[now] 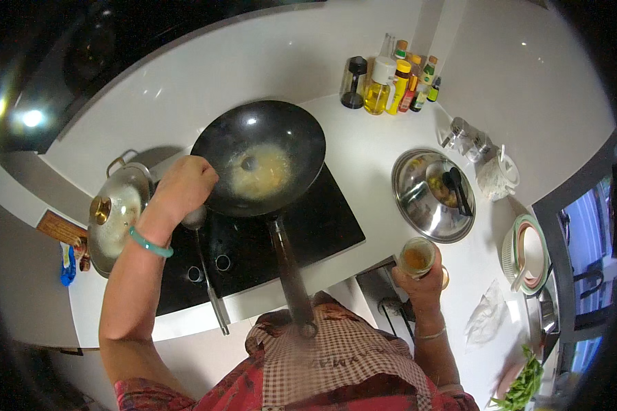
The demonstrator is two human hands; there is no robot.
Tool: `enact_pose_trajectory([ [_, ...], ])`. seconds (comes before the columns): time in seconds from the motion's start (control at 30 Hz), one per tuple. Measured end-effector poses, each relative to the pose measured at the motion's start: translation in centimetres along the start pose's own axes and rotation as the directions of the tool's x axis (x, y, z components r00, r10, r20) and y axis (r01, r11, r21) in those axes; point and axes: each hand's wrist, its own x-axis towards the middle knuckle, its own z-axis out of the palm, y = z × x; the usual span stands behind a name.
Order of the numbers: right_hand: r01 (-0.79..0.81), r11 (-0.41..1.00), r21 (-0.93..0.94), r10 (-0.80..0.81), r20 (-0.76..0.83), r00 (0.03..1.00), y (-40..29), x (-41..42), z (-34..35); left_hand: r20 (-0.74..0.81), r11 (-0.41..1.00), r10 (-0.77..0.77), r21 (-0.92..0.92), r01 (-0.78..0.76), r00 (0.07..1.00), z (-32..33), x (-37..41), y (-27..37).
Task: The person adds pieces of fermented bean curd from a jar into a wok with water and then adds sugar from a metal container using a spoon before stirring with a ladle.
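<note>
A black wok (298, 128) sits on the black glass cooktop (329, 210), its handle pointing towards me. Pale yellowish, bubbling liquid (262, 174) lies in the bottom of the wok. My left hand (185, 185) is at the wok's left rim with its fingers curled together. Nothing shows between them, though the inside of the fist is hidden. Below that hand a metal ladle (211, 287) lies across the cooktop, its bowl partly covered. My right hand (421, 280) grips a small glass jar (416, 257) with orange-brown contents, held off to the right of the wok.
A lidded metal pot (126, 205) stands left of the wok. At right lies a domed steel lid (416, 205) with a glass window and black handle. Several bottles (401, 85) line the back corner. Nested bowls (527, 251), a crumpled plastic bag (486, 318) and green leaves (522, 383) are further right.
</note>
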Motion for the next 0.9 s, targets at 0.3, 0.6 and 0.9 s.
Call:
enact_pose_trajectory([
  [0.3, 0.061, 0.997, -0.057, -0.065, -0.08, 0.995, 1.0, -1.5, -5.1, -0.237, 0.901, 0.118, 0.434, -0.003, 0.964, 0.5, -4.4, 4.3],
  [0.6, -0.049, 0.999, -0.023, 0.046, -0.144, 0.989, 3.1, -3.1, -8.4, -0.535, 0.93, 0.208, 0.369, 0.005, 0.819, -0.3, -4.6, 5.0],
  [0.9, -0.041, 0.999, -0.028, 0.036, -0.153, 0.988, 6.1, -4.8, -10.5, -0.364, 0.936, 0.149, 0.352, -0.012, 0.919, -0.2, -4.5, 5.0],
])
